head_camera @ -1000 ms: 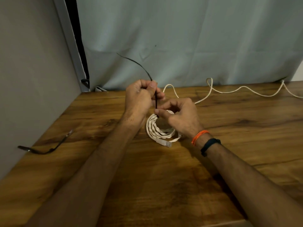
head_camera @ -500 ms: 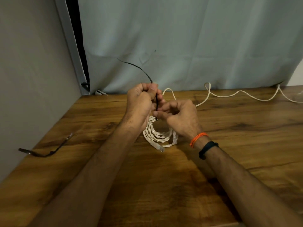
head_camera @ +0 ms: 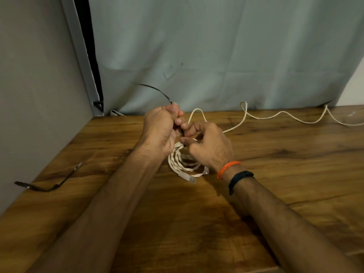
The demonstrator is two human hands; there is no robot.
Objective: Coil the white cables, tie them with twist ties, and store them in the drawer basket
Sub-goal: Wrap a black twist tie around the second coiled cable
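Centrally, both hands pinch the twist tie (head_camera: pixel 155 89) above the coiled cable (head_camera: pixel 180 163).

I've drawn my left hand (head_camera: pixel 159 131) and right hand (head_camera: pixel 206 146) closer together over the coiled cable (head_camera: pixel 181 162) — the twist tie (head_camera: pixel 157 90) between them now shows less length — its free tail leaning lower.

The bench (head_camera: pixel 275 174) surface lies open to the right of and in front of the coiled cable (head_camera: pixel 183 162). A loose white cable (head_camera: pixel 275 116) runs along the far edge against the curtain (head_camera: pixel 216 56). A spare black tie (head_camera: pixel 47 187) lies near the left wall (head_camera: pixel 35 95), which bounds that side.
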